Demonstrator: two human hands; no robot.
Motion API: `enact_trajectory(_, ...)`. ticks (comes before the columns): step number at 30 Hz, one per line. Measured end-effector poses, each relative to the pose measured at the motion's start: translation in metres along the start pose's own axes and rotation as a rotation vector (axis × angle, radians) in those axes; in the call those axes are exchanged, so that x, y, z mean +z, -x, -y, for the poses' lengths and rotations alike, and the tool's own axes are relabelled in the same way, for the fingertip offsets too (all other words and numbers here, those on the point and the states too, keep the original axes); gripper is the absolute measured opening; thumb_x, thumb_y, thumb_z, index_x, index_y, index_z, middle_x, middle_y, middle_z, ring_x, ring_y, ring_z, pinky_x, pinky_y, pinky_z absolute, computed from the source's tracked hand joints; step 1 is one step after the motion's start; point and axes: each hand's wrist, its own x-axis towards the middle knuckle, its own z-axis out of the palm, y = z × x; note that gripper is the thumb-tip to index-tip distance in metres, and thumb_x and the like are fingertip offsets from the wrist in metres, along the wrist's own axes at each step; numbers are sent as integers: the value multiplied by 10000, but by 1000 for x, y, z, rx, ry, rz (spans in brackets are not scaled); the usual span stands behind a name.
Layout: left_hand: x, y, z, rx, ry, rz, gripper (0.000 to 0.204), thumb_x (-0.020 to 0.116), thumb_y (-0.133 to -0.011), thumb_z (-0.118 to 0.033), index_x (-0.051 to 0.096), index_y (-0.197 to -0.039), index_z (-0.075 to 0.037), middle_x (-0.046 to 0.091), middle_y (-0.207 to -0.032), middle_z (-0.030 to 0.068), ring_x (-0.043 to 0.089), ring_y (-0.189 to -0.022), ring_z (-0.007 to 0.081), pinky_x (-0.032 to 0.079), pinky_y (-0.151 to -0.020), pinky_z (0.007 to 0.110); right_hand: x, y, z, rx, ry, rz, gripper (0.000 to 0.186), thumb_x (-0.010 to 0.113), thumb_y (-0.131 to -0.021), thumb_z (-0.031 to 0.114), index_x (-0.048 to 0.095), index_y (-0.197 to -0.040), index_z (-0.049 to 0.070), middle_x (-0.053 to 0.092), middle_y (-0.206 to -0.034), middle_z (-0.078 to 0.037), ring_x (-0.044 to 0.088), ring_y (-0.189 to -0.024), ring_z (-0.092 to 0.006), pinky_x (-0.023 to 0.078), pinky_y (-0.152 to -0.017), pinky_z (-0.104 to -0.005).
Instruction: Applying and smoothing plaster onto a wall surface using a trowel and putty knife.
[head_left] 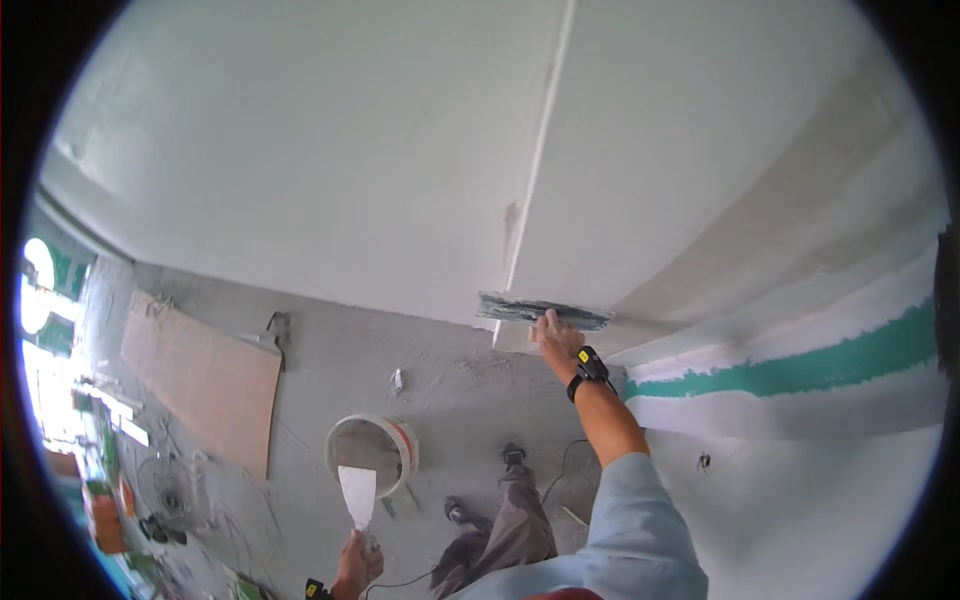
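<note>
My right hand (560, 342) is closed round the handle of a wide plastering trowel (510, 306), its dark blade smeared with pale compound. The blade lies against the lower part of the white wall (400, 150), across a raised vertical line (545, 130). A grey smear (512, 215) shows beside that line above the trowel. Low in the view, my left hand (357, 566) grips a putty knife (358, 496) with its broad, whitish blade pointing up. The blade overlaps the near rim of a round white bucket (405, 450) on the floor; how full the bucket is, I cannot tell.
A large tan board (205, 375) lies on the grey floor (320, 345) at left. A fan-like round object (170, 487) and clutter stand beyond it. The right-hand wall carries a green band (790, 360). A thin cable (562, 465) runs near my feet.
</note>
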Motion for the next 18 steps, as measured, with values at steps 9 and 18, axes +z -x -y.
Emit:
enact_trajectory(9,10,9,-2,262,-12,88,455,277,-911,-455,449,-755,-63,366,-473,19,312,-327,126,254,-316,246,15,25,-6,68,-187,-79,169,569,-748,236,525,-693,83,569,-717,-92,562,-670,-301,442,-540,-406)
enact_trajectory(18,90,4,-85,877,-351,470,349,358,-918,-365,462,-975,-36,403,-650,-23,355,-491,51,306,-440,203,-294,9,27,443,-1512,159,234,565,-679,58,567,-905,0,592,-718,-30,583,-686,-165,465,-561,-261)
